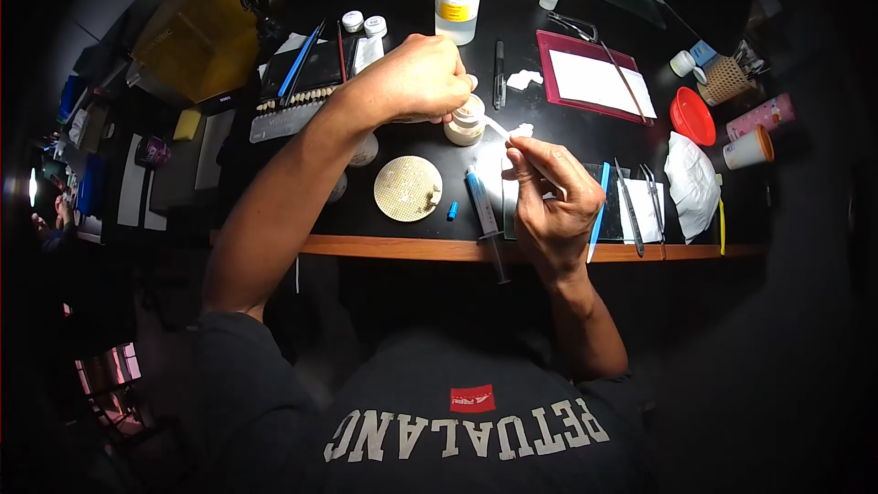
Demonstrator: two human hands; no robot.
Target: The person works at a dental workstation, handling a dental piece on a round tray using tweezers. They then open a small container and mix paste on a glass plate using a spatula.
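**A:** From the head cam: your right hand is pinched on a white stick, its tip up at the mouth of the jar. The jar's near the middle of the black surface, well back from the front edge. Your left hand is curled with its fingertips by the jar's rim; can't tell if they're clamped on anything.

**B:** Yeah, tipping's the risk imo. Lean the stick on that rim without a steady grip and the jar could go over. Your left knuckles also sit just in front of the tall bottle, so a jerk toward the back edge might knock it.

**A:** I'd watch the syringe too. Its plunger pokes past the front edge, so your right forearm could snag it and drop it on the floor.

**B:** For room, you've got a strip between the jar and the round disc. Toward the front right corner it's tighter: a blue tool and two tweezers crowd that edge.
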